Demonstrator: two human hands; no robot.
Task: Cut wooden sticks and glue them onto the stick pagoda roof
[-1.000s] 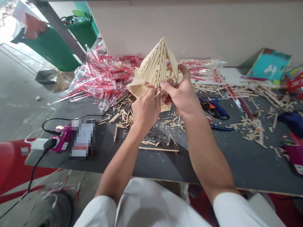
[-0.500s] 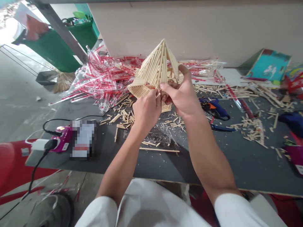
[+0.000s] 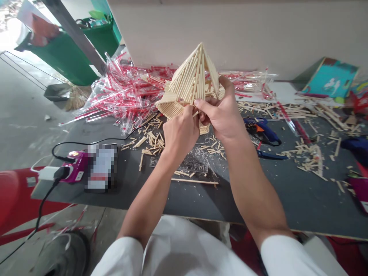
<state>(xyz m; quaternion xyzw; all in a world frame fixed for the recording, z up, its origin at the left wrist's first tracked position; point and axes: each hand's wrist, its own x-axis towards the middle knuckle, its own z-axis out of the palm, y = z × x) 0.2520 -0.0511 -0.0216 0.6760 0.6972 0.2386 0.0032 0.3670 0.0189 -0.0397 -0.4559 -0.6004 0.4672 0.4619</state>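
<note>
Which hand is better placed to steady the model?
Probably the right hand: its spread fingers grip the side of the stick model; the left hand is bunched at its lower edge.

Left end of the dark tabletop [image 3: 198, 209]: a magenta power strip [image 3: 79, 166] bearing a white adapter [image 3: 47, 174] and a black plug [image 3: 61, 173], with a smartphone [image 3: 101, 168] just beside it. Rear left: a heap of clear and red plastic wrappers [image 3: 126, 88]. Beyond the left edge: two green bins [image 3: 64, 59], a dustpan [image 3: 56, 93] and a straw broom [image 3: 77, 97]. Rear right: a tilted turquoise panel [image 3: 332, 81] before a pale wall [image 3: 244, 34].
</note>
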